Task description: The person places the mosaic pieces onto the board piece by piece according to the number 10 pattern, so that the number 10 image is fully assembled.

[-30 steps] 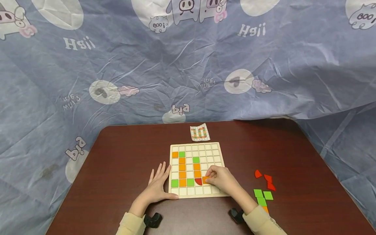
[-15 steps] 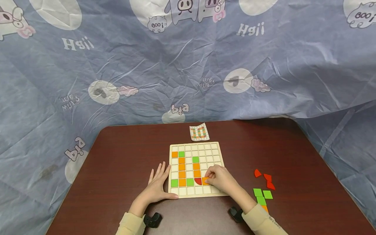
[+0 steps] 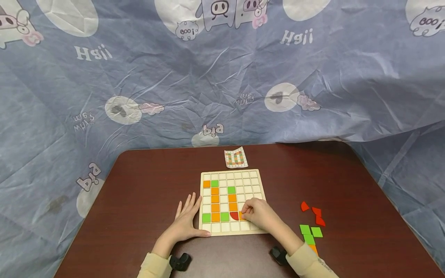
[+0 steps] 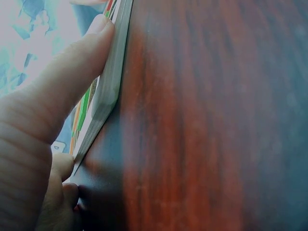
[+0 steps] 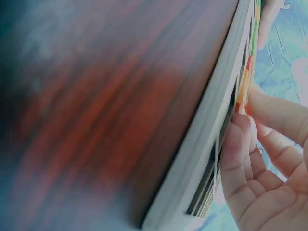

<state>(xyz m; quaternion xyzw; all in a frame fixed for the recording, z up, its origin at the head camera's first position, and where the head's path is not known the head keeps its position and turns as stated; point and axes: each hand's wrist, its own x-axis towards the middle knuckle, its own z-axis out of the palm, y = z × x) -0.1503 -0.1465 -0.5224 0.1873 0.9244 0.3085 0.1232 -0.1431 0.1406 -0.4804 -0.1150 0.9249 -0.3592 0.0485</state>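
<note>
A pale grid board (image 3: pixel 226 228) lies on the table, with orange and green square tiles and a red quarter-round tile (image 3: pixel 234 216) set in its cells. My right hand (image 3: pixel 259 213) pinches an orange tile (image 3: pixel 242 217) in the cell just right of the red one. In the right wrist view, thumb and fingertips (image 5: pixel 244 126) meet at that orange tile (image 5: pixel 243 91), low at the board's surface. My left hand (image 3: pixel 185 222) rests spread at the board's left side, thumb (image 4: pixel 91 48) along the near edge and fingertips at the left edge.
Right of the board lie loose red pieces (image 3: pixel 304 206), several green square tiles (image 3: pixel 309 239) and an orange tile (image 3: pixel 314 249) partly behind the right sleeve. Beyond the board is a small pattern card (image 3: pixel 236 158). A printed blue cloth (image 3: pixel 222 77) hangs behind the table.
The orange tile under my right fingers has shifted slightly left and toward me, now level with the red tile. My left hand stays in place.
</note>
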